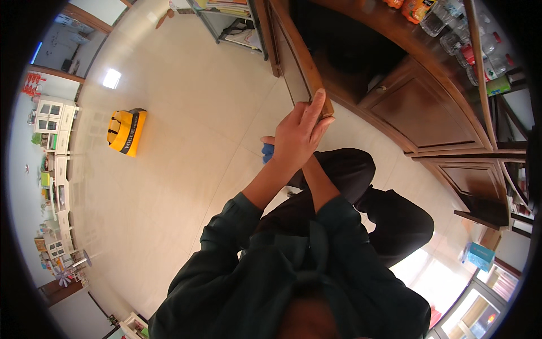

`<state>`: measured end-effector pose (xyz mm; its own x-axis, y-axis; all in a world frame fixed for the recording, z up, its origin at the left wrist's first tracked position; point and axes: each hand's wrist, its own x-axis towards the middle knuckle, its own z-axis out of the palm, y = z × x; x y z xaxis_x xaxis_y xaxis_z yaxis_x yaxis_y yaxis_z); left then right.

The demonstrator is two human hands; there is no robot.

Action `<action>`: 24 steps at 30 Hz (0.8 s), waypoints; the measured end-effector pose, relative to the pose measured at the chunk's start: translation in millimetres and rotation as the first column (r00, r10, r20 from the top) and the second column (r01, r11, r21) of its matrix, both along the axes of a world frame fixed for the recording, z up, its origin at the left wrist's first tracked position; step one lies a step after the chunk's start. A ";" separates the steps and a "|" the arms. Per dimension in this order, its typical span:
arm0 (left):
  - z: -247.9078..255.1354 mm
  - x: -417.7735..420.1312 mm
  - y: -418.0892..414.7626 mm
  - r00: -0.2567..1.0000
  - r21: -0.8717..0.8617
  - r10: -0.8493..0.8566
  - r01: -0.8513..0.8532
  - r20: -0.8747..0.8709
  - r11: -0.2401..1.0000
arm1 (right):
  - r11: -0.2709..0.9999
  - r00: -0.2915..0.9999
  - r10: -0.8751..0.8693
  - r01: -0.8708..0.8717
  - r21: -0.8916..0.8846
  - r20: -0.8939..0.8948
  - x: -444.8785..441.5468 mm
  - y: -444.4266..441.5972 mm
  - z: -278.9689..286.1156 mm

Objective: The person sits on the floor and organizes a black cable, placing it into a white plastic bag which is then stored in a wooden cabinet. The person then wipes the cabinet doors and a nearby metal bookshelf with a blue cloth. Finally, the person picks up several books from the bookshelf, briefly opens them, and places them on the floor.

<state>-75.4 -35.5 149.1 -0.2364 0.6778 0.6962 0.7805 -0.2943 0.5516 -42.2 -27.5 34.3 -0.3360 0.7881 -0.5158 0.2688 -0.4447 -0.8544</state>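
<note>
My left hand (298,131) holds the outer corner of an open wooden cabinet door (311,72), with fingers on both sides of its edge. My forearms cross, and my right hand (268,140) lies lower, behind the left one. Only a fingertip or thumb of it shows, against a blue cloth (267,153) that it appears to hold; the rest is hidden. Behind the open door is the dark inside of the cabinet (347,46). A second wooden door (423,106) with a round knob stands closed to the right.
Plastic bottles (449,29) stand on the cabinet's upper surface. A metal rack (237,29) with papers is beyond the door. A yellow bag (127,132) sits on the tiled floor (178,127) to the left. My bent knees are close to the cabinet. A blue box (481,257) is at the far right.
</note>
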 end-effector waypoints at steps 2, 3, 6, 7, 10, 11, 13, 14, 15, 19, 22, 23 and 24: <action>-0.8 8.6 7.9 0.999 -0.023 0.009 -0.010 -0.036 1.000 | 0.998 0.998 0.052 -0.051 0.035 -0.026 24.7 2.4 38.5; -0.8 12.8 13.4 0.999 -0.029 0.006 -0.008 -0.047 1.000 | 0.997 0.997 0.062 -0.060 0.042 -0.053 39.7 6.8 52.0; -1.4 21.1 27.4 0.994 -0.073 -0.017 0.009 -0.104 0.997 | 0.995 0.967 0.045 -0.067 -0.078 -0.250 90.8 23.3 62.3; 1.0 23.9 31.0 0.992 -0.095 -0.032 0.020 -0.125 0.995 | 0.989 0.946 0.023 -0.070 -0.134 -0.323 108.7 32.8 60.9; 5.6 30.1 43.2 0.989 -0.074 -0.051 0.041 -0.137 0.996 | 0.995 0.931 -0.086 0.061 -0.083 -0.354 147.4 60.4 72.1; 5.8 32.8 48.3 0.988 -0.059 -0.068 0.060 -0.138 0.996 | 0.988 0.939 -0.094 0.130 0.087 -0.329 158.2 70.9 72.6; 4.1 37.4 61.4 0.985 -0.030 -0.096 0.093 -0.145 0.995 | 0.920 0.980 -0.120 0.170 0.354 -0.158 168.3 87.2 83.5; 4.1 39.9 66.4 0.981 -0.061 -0.121 0.113 -0.154 0.992 | 0.864 0.987 -0.157 0.159 0.478 -0.046 169.6 92.8 90.0; 6.1 43.9 71.7 0.980 -0.091 -0.137 0.125 -0.146 0.988 | 0.795 0.976 -0.207 0.132 0.592 0.061 170.4 98.9 94.2; 13.0 57.6 93.0 0.974 -0.201 -0.173 0.142 -0.147 0.969 | 0.526 0.940 -0.276 -0.025 0.850 0.199 173.5 125.2 100.2; 14.0 61.7 113.2 0.971 -0.200 -0.180 0.147 -0.157 0.969 | 0.437 0.913 -0.348 -0.045 0.899 0.214 174.9 147.4 102.8; 13.9 61.8 120.4 0.973 -0.182 -0.176 0.148 -0.151 0.972 | 0.459 0.895 -0.356 -0.084 0.884 0.270 176.5 155.3 103.0; 12.4 59.5 125.0 0.975 -0.170 -0.168 0.142 -0.147 0.975 | 0.487 0.877 -0.356 -0.122 0.865 0.324 175.3 160.9 103.3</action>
<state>-15.9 89.5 161.5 -0.0144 0.8013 0.5981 0.8139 -0.3380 0.4725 133.1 133.4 137.6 -0.1507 0.9146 0.3753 0.6873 0.3698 -0.6252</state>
